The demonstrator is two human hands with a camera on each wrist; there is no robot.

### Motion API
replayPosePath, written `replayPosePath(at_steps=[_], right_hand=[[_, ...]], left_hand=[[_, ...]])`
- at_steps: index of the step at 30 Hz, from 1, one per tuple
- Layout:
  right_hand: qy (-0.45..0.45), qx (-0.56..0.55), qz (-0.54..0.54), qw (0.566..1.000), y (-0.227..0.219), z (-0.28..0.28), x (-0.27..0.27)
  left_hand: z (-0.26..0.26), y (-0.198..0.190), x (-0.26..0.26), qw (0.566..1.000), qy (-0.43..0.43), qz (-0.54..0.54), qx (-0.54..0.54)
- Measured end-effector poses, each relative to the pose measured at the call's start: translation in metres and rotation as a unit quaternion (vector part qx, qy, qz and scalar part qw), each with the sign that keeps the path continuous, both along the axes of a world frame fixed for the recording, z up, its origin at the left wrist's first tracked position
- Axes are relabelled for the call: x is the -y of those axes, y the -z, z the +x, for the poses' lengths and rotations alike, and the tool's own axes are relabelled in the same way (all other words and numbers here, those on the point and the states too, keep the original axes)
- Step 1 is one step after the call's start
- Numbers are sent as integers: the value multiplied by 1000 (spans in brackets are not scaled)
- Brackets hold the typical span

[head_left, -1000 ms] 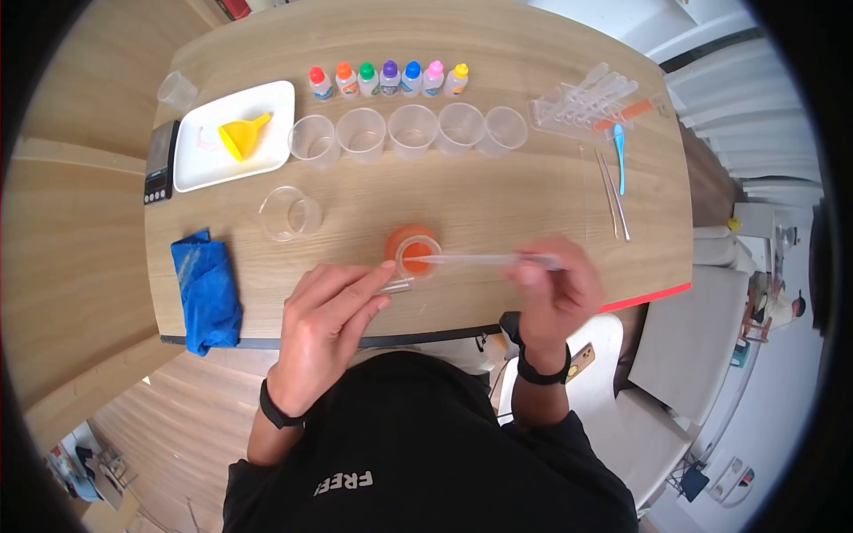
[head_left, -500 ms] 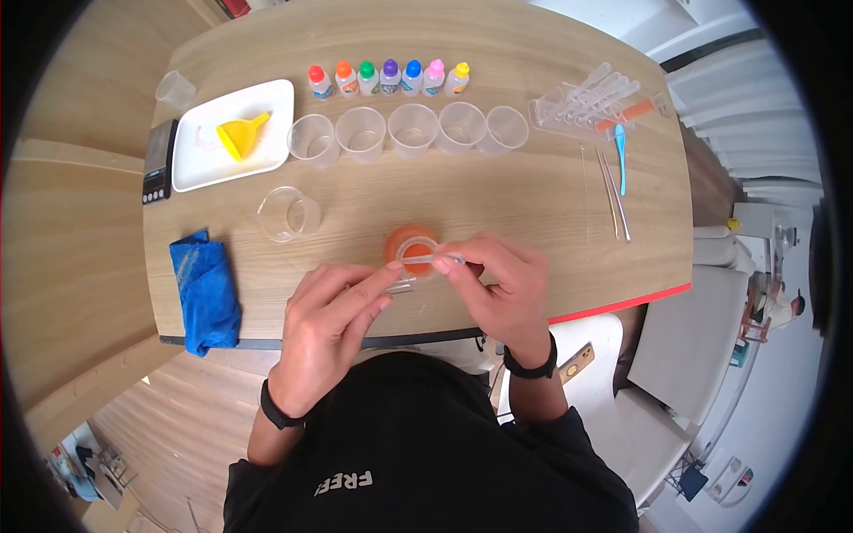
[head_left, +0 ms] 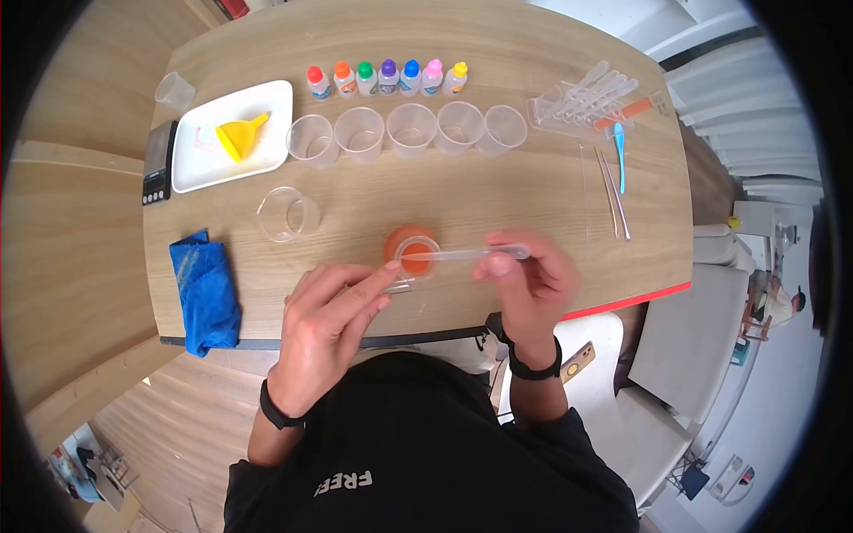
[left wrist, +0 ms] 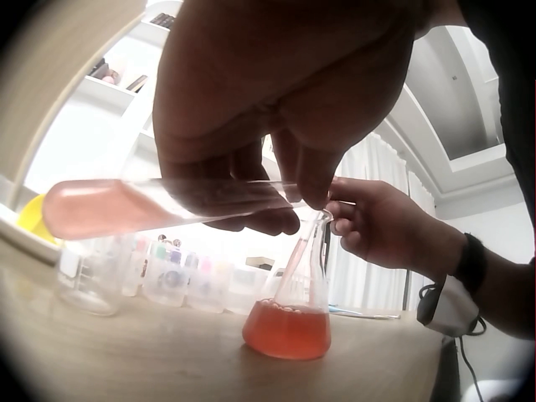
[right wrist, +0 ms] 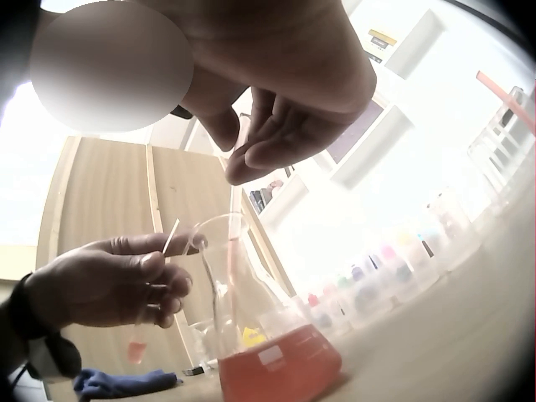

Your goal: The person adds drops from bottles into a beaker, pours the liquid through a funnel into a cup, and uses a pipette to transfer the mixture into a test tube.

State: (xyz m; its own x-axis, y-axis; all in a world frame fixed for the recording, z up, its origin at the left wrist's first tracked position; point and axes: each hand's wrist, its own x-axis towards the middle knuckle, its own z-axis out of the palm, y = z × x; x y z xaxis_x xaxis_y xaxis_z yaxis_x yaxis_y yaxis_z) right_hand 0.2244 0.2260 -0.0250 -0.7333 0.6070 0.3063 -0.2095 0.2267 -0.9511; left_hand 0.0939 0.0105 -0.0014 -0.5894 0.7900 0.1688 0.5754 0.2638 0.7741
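A conical flask (left wrist: 289, 329) of orange-red liquid stands on the table in front of the person. The left hand (head_left: 324, 311) holds a glass test tube (left wrist: 109, 209), nearly level, with pale pinkish liquid at its rounded end. Its index fingertip is right at the flask's rim. In the right hand (head_left: 533, 280), thumb and fingers pinch a clear plastic dropper (head_left: 462, 255). The dropper's stem reaches down through the flask's mouth, as the left wrist view shows.
A glass beaker (head_left: 289, 213) and a blue cloth (head_left: 206, 289) lie left. Behind are clear cups (head_left: 411, 131), colour-capped bottles (head_left: 389, 80), a white tray (head_left: 191, 173) with a yellow funnel (head_left: 238, 138), and a black scale (head_left: 158, 164). A test tube rack (head_left: 569, 124) and rods (head_left: 613, 195) sit right.
The right hand came left over the flask with the dropper, then drew back partway to the right. The left hand with the test tube has stayed in place.
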Motion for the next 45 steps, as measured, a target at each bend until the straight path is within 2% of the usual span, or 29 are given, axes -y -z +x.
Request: replayPosePath(at_steps=[4,10,16,19,31,34,37,40,43,45], right_hand=[[62,-51,-106,991,-6,4,3],[104,-78,-176,976,13,9,-15],[120,-109,-216,963,8,14,-15],[98,-135,-221,961,8,16,-14],[69,-76,-112,988,9,16,-1],[63,-85,-122,987,6,16,-2],[100,-157,-127,974,1,19,-5],[100,-189,-50,976,-15,17,-8],[64,-81,175,979,-18,12,-9],[0,-17,216,976,-27,-5,-5]], left_hand=[[1,1,0,1000,-1,1,-1],[2,0,1,1000,-4,-2,-2],[2,0,0,1000,-8,-1,-4],[3,0,1,1000,-9,-3,-5],[3,0,1,1000,-10,3,1],[3,-1,1,1000,-10,-1,1],[2,2,2,1000,-9,7,2],[2,0,1,1000,-8,0,5],[3,0,1,1000,-8,1,6],[3,-1,0,1000,-8,3,7]])
